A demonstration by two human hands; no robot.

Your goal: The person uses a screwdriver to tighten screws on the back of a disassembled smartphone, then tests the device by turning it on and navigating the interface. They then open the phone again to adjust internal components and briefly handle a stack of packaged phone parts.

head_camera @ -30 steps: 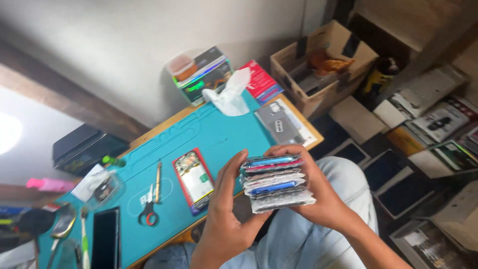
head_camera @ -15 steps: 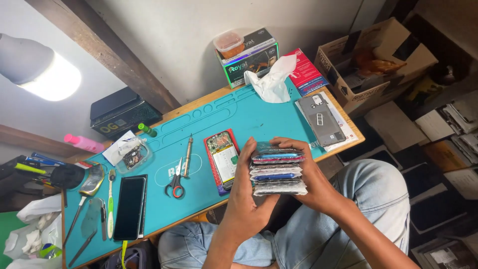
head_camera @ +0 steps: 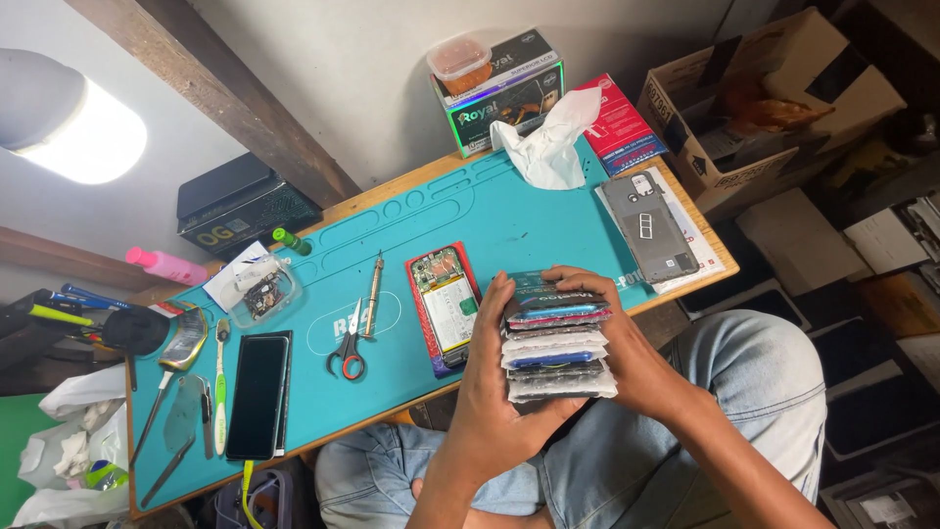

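Fingers [head_camera: 494, 313] curled around phone-case stack [head_camera: 556, 338]

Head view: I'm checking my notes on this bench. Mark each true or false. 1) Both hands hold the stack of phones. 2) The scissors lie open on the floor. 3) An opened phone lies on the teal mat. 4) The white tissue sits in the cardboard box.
1) True: the left hand and right hand clasp the stack of phones from either side.
2) False: the scissors lie on the teal mat.
3) True: the opened phone lies there, left of the stack.
4) False: the tissue lies at the mat's far edge, outside the cardboard box.
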